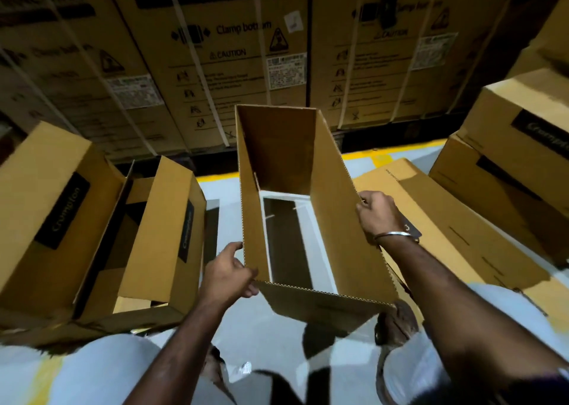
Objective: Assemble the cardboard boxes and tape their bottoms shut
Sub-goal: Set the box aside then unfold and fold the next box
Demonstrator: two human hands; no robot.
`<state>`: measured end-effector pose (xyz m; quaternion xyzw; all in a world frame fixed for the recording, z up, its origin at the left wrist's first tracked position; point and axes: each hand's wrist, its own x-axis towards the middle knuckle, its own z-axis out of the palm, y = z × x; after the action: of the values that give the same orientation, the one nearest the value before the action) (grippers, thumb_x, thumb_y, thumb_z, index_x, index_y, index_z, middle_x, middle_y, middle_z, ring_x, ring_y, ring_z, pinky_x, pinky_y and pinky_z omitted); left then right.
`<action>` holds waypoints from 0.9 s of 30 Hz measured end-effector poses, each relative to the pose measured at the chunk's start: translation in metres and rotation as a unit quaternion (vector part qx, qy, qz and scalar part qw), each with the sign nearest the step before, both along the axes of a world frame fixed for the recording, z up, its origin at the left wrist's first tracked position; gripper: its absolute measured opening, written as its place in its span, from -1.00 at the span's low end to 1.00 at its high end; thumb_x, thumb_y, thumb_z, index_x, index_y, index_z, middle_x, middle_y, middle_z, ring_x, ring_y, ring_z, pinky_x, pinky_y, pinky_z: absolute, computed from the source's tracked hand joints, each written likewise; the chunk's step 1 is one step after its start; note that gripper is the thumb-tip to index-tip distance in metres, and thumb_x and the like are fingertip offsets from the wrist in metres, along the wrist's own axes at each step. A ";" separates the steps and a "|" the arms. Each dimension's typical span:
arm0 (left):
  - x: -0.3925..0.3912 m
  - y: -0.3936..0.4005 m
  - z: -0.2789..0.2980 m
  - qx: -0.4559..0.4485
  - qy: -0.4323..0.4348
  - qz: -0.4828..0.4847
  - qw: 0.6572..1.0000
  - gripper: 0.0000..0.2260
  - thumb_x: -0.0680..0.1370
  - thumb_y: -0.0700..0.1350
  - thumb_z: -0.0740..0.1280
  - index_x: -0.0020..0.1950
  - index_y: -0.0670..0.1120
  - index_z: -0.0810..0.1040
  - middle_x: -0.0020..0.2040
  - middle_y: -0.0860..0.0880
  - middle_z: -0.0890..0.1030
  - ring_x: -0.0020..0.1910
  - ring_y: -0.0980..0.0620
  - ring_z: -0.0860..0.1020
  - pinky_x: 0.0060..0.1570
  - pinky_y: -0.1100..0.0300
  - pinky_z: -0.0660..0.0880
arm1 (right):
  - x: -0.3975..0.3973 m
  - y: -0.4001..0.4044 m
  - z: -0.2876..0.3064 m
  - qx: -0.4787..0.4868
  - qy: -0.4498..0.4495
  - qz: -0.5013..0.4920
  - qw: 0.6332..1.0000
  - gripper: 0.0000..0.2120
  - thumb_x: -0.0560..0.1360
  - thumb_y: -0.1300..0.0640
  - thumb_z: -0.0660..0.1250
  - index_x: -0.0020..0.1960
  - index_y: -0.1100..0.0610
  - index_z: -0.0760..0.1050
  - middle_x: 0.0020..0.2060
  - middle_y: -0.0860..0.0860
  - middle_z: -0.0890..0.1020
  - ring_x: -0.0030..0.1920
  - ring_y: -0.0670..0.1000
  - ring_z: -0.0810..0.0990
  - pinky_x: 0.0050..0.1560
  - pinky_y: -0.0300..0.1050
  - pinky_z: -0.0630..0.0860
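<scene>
Warehouse floor [246,321] walled by stacked washing-machine cartons [215,50]; open box [332,235] at frame centre, left hand [229,273] pinching its near-left corner, right hand [380,217] grasping the right wall: square it fully, fold bottom flaps flush before taping.

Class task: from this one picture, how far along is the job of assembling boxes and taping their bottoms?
Done: the held box is opened into a tube. In hand: the left hand grips its near-left corner and the right hand its right wall. Left: the floor shows through its bottom, so folding and taping remain. The box on the left also stands open; its bottom is unclear. No tape is visible.
</scene>
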<state>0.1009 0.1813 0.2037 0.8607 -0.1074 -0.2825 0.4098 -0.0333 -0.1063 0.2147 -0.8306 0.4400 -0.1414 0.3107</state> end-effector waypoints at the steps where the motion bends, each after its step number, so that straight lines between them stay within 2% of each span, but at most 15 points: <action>1: 0.004 0.002 0.003 0.003 0.010 0.010 1.000 -0.51 0.61 -0.18 0.41 0.53 -0.06 0.40 -0.23 -0.18 0.70 -0.41 -0.10 0.68 -0.40 0.12 0.61 | 0.003 0.003 -0.003 0.008 0.000 0.011 1.000 -0.84 0.55 0.24 0.29 -0.08 0.09 0.63 -0.22 0.05 0.65 -0.21 0.16 0.59 -0.20 -0.09 0.51; 3: 0.013 0.007 0.011 0.020 0.037 0.003 0.999 -0.59 0.64 0.08 0.39 0.39 -0.12 0.52 -0.26 -0.15 0.73 -0.47 -0.06 0.64 -0.51 0.22 0.48 | 0.007 0.013 -0.012 0.007 0.011 0.048 0.999 -0.83 0.52 0.24 0.27 -0.18 0.04 0.55 -0.26 0.03 0.59 -0.23 0.15 0.54 -0.22 -0.09 0.46; 5: 0.019 0.010 0.016 0.080 0.022 -0.040 0.996 -0.55 0.63 0.24 0.32 0.19 -0.15 0.59 -0.28 -0.08 0.74 -0.48 0.01 0.63 -0.51 0.25 0.43 | 0.010 0.021 -0.020 0.007 0.017 0.071 0.997 -0.88 0.50 0.24 0.26 -0.10 0.14 0.58 -0.21 0.11 0.64 -0.19 0.20 0.58 -0.16 -0.05 0.55; 7: 0.023 0.009 0.016 0.173 -0.031 -0.093 0.980 -0.55 0.64 0.30 0.24 0.05 -0.08 0.63 -0.33 0.04 0.72 -0.41 0.04 0.64 -0.36 0.23 0.47 | 0.012 0.027 -0.022 0.001 0.021 0.085 0.996 -0.90 0.48 0.26 0.25 -0.10 0.22 0.54 -0.26 0.15 0.63 -0.21 0.25 0.57 -0.21 -0.01 0.55; 9: 0.032 0.007 0.015 0.257 -0.097 -0.113 0.955 -0.54 0.63 0.34 0.23 -0.07 0.00 0.66 -0.35 0.08 0.70 -0.30 0.07 0.64 -0.25 0.20 0.48 | 0.014 0.031 -0.022 -0.011 0.023 0.111 0.994 -0.84 0.48 0.28 0.23 -0.28 0.16 0.37 -0.42 0.06 0.46 -0.32 0.21 0.44 -0.33 -0.03 0.35; 11: 0.045 0.005 0.015 0.308 -0.153 -0.094 0.934 -0.54 0.58 0.37 0.28 -0.14 0.02 0.69 -0.27 0.06 0.67 -0.22 0.05 0.62 -0.16 0.15 0.57 | 0.014 0.032 -0.022 -0.015 0.015 0.118 0.993 -0.74 0.48 0.29 0.23 -0.32 0.10 0.27 -0.45 0.01 0.36 -0.34 0.17 0.37 -0.34 -0.01 0.27; 12: 0.051 0.005 0.015 0.316 -0.170 -0.082 0.930 -0.57 0.56 0.37 0.32 -0.10 0.03 0.70 -0.21 0.05 0.66 -0.18 0.04 0.61 -0.10 0.11 0.61 | 0.014 0.032 -0.024 -0.015 0.014 0.119 0.993 -0.74 0.49 0.29 0.24 -0.32 0.09 0.29 -0.44 0.00 0.37 -0.33 0.17 0.38 -0.34 0.00 0.29; 14: 0.061 0.002 0.014 0.310 -0.186 -0.078 0.929 -0.59 0.54 0.33 0.36 0.19 0.07 0.64 -0.01 0.01 0.67 -0.04 0.00 0.62 -0.04 0.08 0.61 | 0.014 0.033 -0.025 -0.011 0.009 0.117 0.993 -0.85 0.50 0.27 0.25 -0.23 0.12 0.47 -0.39 0.04 0.49 -0.29 0.20 0.48 -0.28 0.02 0.43; 15: 0.066 0.000 0.010 0.291 -0.180 -0.078 0.936 -0.53 0.55 0.28 0.37 0.38 0.08 0.53 0.12 -0.02 0.66 0.05 -0.03 0.62 -0.02 0.06 0.60 | 0.014 0.036 -0.026 -0.013 0.005 0.116 0.993 -0.88 0.51 0.26 0.25 -0.16 0.15 0.53 -0.36 0.06 0.54 -0.25 0.22 0.52 -0.24 0.02 0.49; 17: 0.072 -0.009 0.004 0.189 -0.103 -0.024 0.976 -0.44 0.60 0.14 0.38 0.56 0.05 0.35 0.26 -0.09 0.62 0.13 -0.08 0.63 -0.03 0.03 0.62 | 0.013 0.041 -0.026 -0.016 -0.002 0.116 0.993 -0.86 0.52 0.26 0.25 -0.08 0.15 0.59 -0.32 0.07 0.60 -0.20 0.22 0.56 -0.19 0.00 0.51; 19: 0.072 -0.016 0.004 0.112 -0.047 0.021 0.992 -0.57 0.64 -0.04 0.36 0.51 -0.05 0.44 0.22 -0.13 0.62 0.05 -0.07 0.64 -0.15 0.09 0.61 | 0.010 0.039 -0.027 -0.009 -0.003 0.100 0.995 -0.85 0.53 0.26 0.25 0.00 0.18 0.60 -0.26 0.11 0.63 -0.17 0.24 0.57 -0.15 0.02 0.55; 20: 0.073 -0.016 0.007 0.111 -0.051 0.016 0.992 -0.68 0.65 -0.10 0.35 0.40 -0.10 0.52 0.17 -0.13 0.63 0.00 -0.06 0.64 -0.16 0.09 0.61 | 0.010 0.035 -0.028 -0.003 -0.001 0.084 0.996 -0.84 0.53 0.26 0.25 0.01 0.21 0.59 -0.24 0.13 0.64 -0.17 0.25 0.58 -0.14 0.03 0.56; 23: 0.072 -0.010 0.022 0.124 -0.039 -0.023 0.991 -0.87 0.63 -0.21 0.36 0.16 -0.09 0.51 0.08 -0.12 0.60 -0.06 -0.03 0.60 -0.14 0.08 0.60 | 0.010 0.014 -0.026 0.006 0.023 0.038 0.999 -0.87 0.48 0.29 0.23 -0.16 0.16 0.53 -0.27 0.14 0.61 -0.19 0.26 0.56 -0.21 0.00 0.53; 25: 0.068 -0.001 0.034 0.134 -0.011 -0.061 0.989 -0.78 0.60 -0.27 0.39 0.03 0.01 0.42 0.02 -0.09 0.56 -0.05 -0.04 0.59 -0.16 0.10 0.58 | 0.013 0.003 -0.022 0.000 0.038 0.017 0.999 -0.83 0.47 0.33 0.21 -0.24 0.12 0.45 -0.32 0.13 0.57 -0.23 0.26 0.55 -0.29 -0.04 0.45; 27: 0.066 0.015 0.040 0.149 0.016 -0.091 0.985 -0.72 0.58 -0.29 0.41 0.09 0.02 0.40 0.02 -0.07 0.55 -0.02 -0.06 0.59 -0.16 0.10 0.57 | 0.017 0.001 -0.020 -0.020 0.055 0.011 0.998 -0.85 0.47 0.33 0.20 -0.23 0.15 0.43 -0.32 0.13 0.55 -0.25 0.27 0.54 -0.34 -0.08 0.39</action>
<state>0.1667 0.1962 0.2432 0.8939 -0.1356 -0.3453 0.2515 -0.0168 -0.1057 0.1952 -0.8478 0.4443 -0.1010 0.2714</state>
